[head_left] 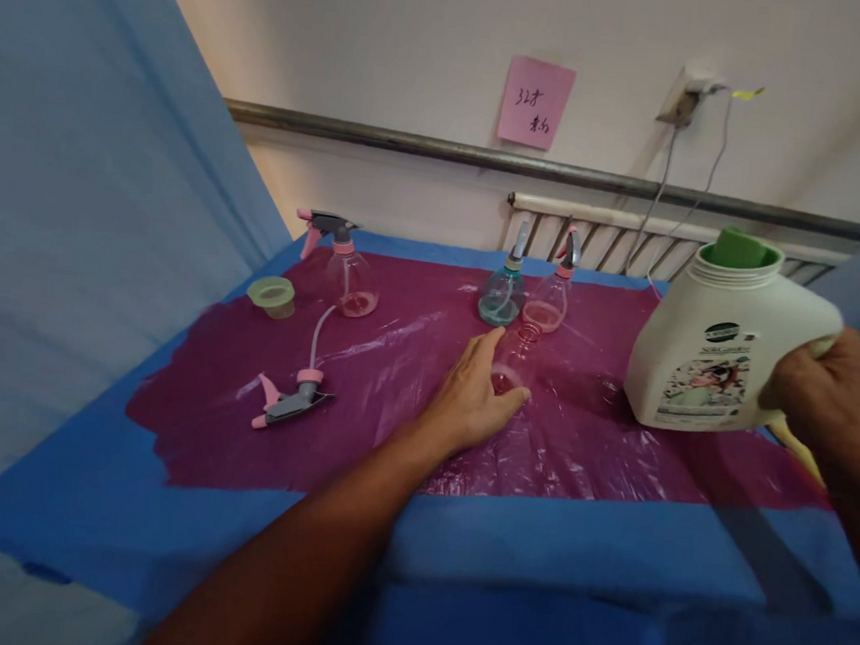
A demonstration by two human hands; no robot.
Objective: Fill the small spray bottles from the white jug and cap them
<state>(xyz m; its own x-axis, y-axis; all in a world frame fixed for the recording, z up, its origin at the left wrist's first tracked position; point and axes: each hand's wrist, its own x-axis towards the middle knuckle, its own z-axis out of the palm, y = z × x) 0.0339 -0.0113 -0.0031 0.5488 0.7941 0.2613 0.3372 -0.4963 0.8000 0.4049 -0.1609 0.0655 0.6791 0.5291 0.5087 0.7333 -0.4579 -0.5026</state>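
My left hand [478,392] is closed around the side of a clear pink spray bottle [523,356] with its top off and a little liquid at the bottom. Gripped by its handle in my right hand [831,383], a white detergent jug [714,347] is held at the right, its neck uncapped with a green spout inside. Whether the jug's base touches the table I cannot tell. To the left lies a loose pink and grey trigger sprayer [298,403] with its tube pointing up toward the back.
A pink spray bottle [354,286] stands at the back left beside a small greenish cup [274,296]. Behind my left hand are a teal spray bottle [502,299] and another pink one [548,303]. Purple plastic sheet [392,410] covers the blue table [531,542]; cords hang from a wall socket [687,96].
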